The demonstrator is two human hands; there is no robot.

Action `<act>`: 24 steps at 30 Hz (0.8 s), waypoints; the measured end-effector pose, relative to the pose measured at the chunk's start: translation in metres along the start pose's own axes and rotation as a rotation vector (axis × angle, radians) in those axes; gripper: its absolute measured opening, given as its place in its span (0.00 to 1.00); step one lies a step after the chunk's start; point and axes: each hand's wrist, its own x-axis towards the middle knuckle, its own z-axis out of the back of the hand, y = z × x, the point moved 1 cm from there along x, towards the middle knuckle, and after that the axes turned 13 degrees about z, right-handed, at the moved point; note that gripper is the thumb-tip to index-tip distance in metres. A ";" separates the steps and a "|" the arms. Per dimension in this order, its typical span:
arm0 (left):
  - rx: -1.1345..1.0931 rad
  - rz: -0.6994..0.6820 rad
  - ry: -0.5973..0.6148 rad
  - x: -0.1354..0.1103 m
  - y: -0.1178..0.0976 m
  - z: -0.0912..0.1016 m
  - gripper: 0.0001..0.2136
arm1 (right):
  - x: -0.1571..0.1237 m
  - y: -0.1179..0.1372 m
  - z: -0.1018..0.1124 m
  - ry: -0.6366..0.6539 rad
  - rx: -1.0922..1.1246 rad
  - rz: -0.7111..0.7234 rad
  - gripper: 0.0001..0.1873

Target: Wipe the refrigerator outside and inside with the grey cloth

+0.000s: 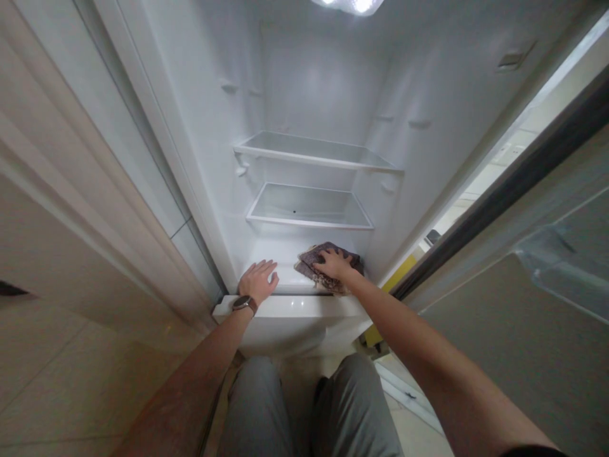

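My right hand (333, 263) lies on a dark patterned cloth (311, 255) with light fringed edges, its fingers spread across the top. The cloth rests bunched on the white floor (283, 254) of the fridge, toward the right wall. My left hand (258, 281), with a dark watch (244, 303) on the wrist, lies at the front left of that floor. Its fingers are stretched out and hold nothing. Part of the cloth is hidden under my right hand.
Two glass shelves, the upper shelf (318, 152) and the lower shelf (309, 206), hang above the cloth. A lit lamp (352, 5) is overhead. The open fridge door (514, 317) stands at the right. A white drawer front (295, 327) juts out before my knees (259, 387).
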 end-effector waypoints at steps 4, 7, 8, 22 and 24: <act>0.034 -0.001 -0.016 0.000 0.000 -0.001 0.21 | -0.012 0.008 0.019 0.209 -0.136 0.199 0.55; 0.044 -0.013 -0.039 0.000 0.002 -0.003 0.21 | -0.026 0.013 0.023 0.162 -0.235 0.291 0.40; 0.043 -0.017 -0.045 0.001 0.002 -0.004 0.21 | -0.029 0.015 0.024 0.117 -0.250 0.303 0.32; 0.021 -0.026 -0.069 0.001 0.001 -0.006 0.21 | -0.070 -0.023 0.096 -0.072 -0.284 0.096 0.16; 0.014 -0.025 -0.080 0.001 0.001 -0.006 0.21 | -0.080 -0.030 0.079 0.040 -0.267 0.081 0.14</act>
